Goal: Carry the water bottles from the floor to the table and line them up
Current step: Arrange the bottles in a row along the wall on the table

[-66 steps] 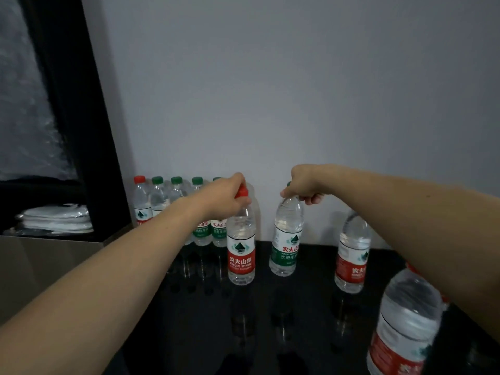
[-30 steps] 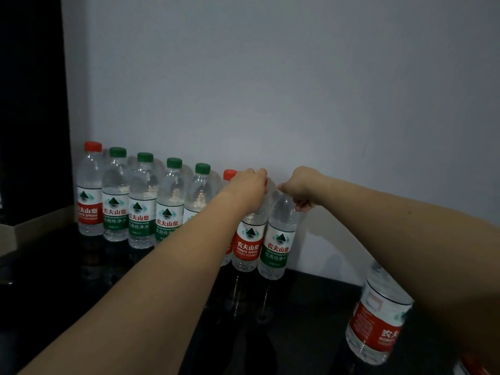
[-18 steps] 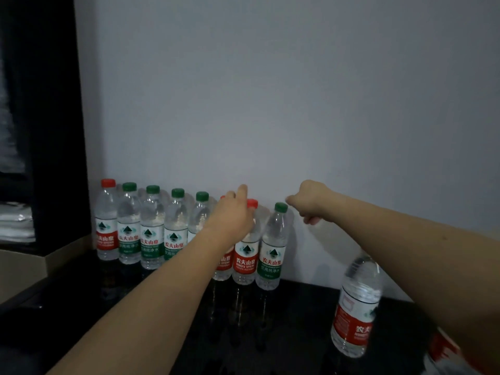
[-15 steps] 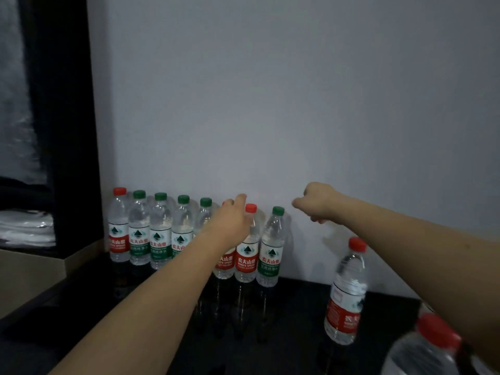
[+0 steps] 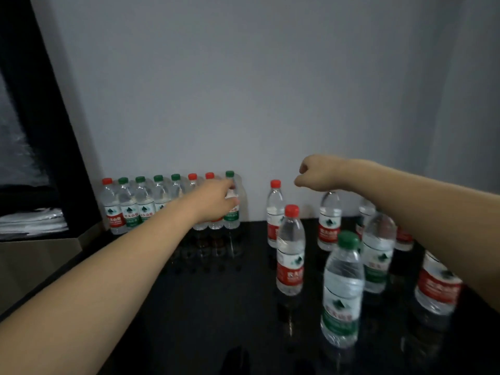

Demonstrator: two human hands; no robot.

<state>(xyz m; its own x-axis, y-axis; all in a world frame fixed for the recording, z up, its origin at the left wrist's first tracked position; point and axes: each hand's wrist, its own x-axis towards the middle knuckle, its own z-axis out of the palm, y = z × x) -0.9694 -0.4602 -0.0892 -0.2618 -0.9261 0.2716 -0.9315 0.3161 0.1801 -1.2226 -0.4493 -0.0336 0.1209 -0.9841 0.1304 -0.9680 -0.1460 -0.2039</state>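
Black table (image 5: 189, 307): 8 bottles (image 5: 162, 201) upright, row along wall; left hand (image 5: 216, 200) spread, right hand (image 5: 315, 175) curled empty.

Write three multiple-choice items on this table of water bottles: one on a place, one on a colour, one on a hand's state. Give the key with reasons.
1. Where does the lined-up row of bottles stand?
A. along the wall at the table's back left
B. at the table's near edge
C. on the floor

2. What colour is the cap of the nearest loose bottle?
A. red
B. green
C. blue

3. What is the right hand doing?
A. gripping a bottle's body
B. pressing flat on the table
C. hanging curled above the bottles, holding nothing

Key: 1 A, the row's caps line up against the grey wall. 2 B, its cap is green. 3 C, the fingers are curled and clear of any cap.
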